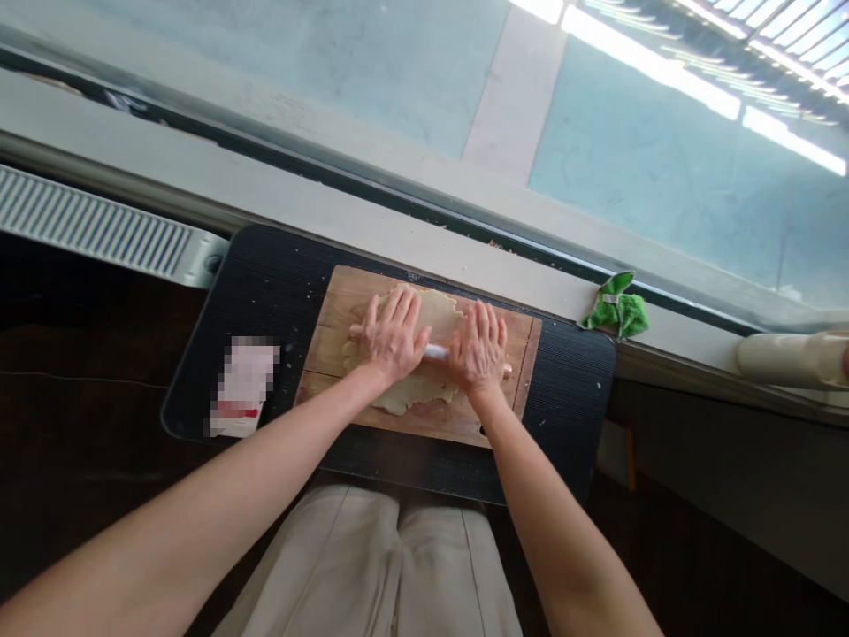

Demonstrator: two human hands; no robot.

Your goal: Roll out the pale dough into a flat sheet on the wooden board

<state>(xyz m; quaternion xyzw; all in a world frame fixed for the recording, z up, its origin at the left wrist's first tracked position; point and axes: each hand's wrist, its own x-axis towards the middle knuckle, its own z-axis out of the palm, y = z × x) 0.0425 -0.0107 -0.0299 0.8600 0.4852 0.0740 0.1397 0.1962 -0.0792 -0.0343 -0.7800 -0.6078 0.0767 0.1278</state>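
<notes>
My left hand (393,334) lies palm down over the left part of a rolling pin (436,352), its fingers stretched forward and its thumb out to the side. Over the pin's right part, my right hand (478,343) also lies palm down, with its fingers extended and slightly apart. Neither hand is wrapped round the pin. Beneath the pin, a flat, pale sheet of dough (424,394) with ragged edges spreads on a wooden board (351,292). The hands hide much of the pin and part of the dough.
The board rests on a black table (563,416) against a window sill (292,181). A blurred-out white and red packet (245,380) lies at the left. A green cloth (616,310) sits on the sill near the right corner. A radiator (99,221) is at the far left.
</notes>
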